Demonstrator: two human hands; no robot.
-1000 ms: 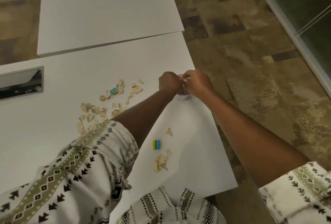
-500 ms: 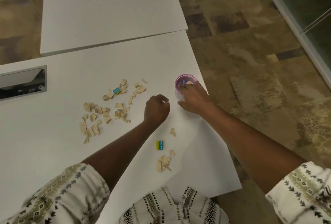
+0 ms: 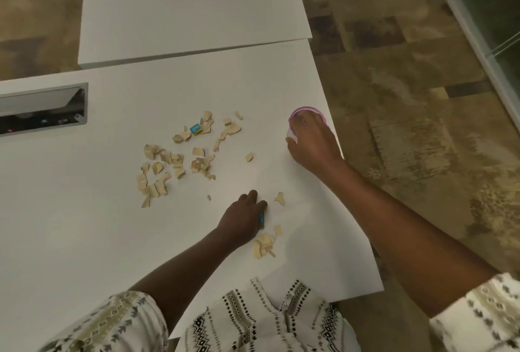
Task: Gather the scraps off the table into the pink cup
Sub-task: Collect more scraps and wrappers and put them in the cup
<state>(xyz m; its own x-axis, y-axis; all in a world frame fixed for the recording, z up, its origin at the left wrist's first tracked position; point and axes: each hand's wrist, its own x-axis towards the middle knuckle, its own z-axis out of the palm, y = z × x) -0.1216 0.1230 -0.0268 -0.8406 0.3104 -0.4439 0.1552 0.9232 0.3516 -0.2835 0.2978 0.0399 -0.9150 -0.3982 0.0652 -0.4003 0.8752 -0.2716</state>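
The pink cup (image 3: 307,110) stands near the right edge of the white table (image 3: 98,225). My right hand (image 3: 312,143) grips it from the near side, fingers over the rim. My left hand (image 3: 242,218) is down on the table with curled fingers pinching a small blue scrap (image 3: 262,218). A little pile of beige scraps (image 3: 264,245) lies just right of that hand, and one loose piece (image 3: 280,199) lies above it. A wider scatter of beige scraps (image 3: 174,163) spreads over the table's middle, with a blue and yellow scrap (image 3: 195,129) among them.
A recessed metal cable box (image 3: 42,109) sits in the table at the left. A second white table (image 3: 191,5) adjoins at the back. Patterned carpet floor (image 3: 408,126) lies beyond the right edge, close to the cup.
My left hand has drawn back from beside the cup toward me and come down on the blue scrap. My right hand has stayed on the cup.
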